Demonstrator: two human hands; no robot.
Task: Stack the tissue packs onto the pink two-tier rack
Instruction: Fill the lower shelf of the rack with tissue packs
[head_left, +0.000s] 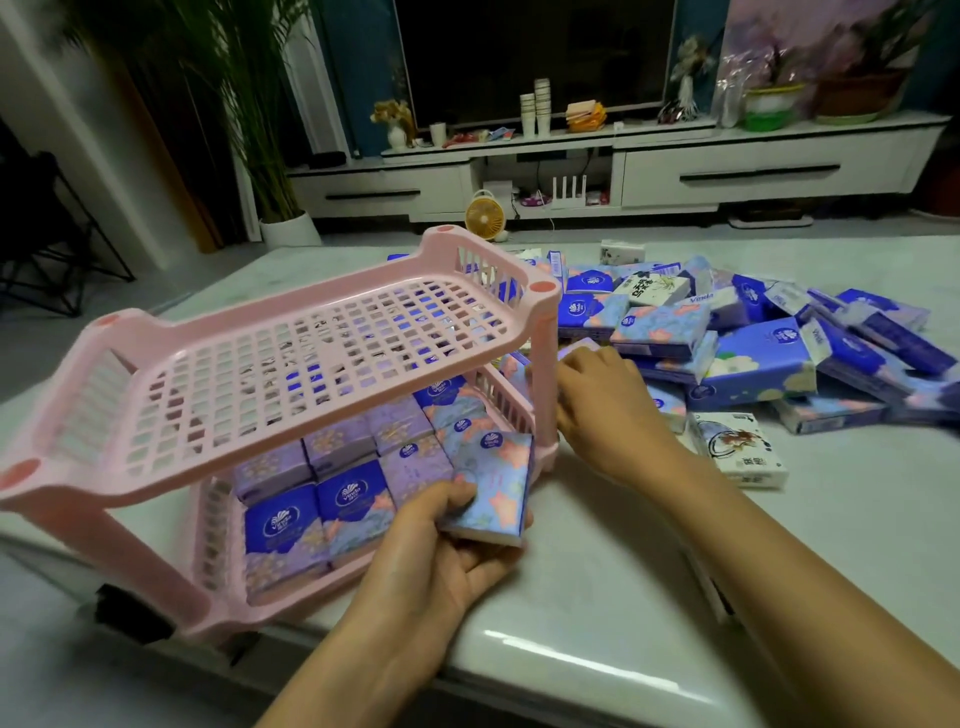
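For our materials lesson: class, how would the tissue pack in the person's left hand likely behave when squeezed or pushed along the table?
Probably soft: the tissue pack is film-wrapped paper, so it should dent. Likely light: the left hand holds it by its lower end. Flat faces suggest sliding, not rolling, on the glossy table.

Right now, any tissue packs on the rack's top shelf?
No, the top shelf is bare; the packs lie on the bottom shelf beneath it.
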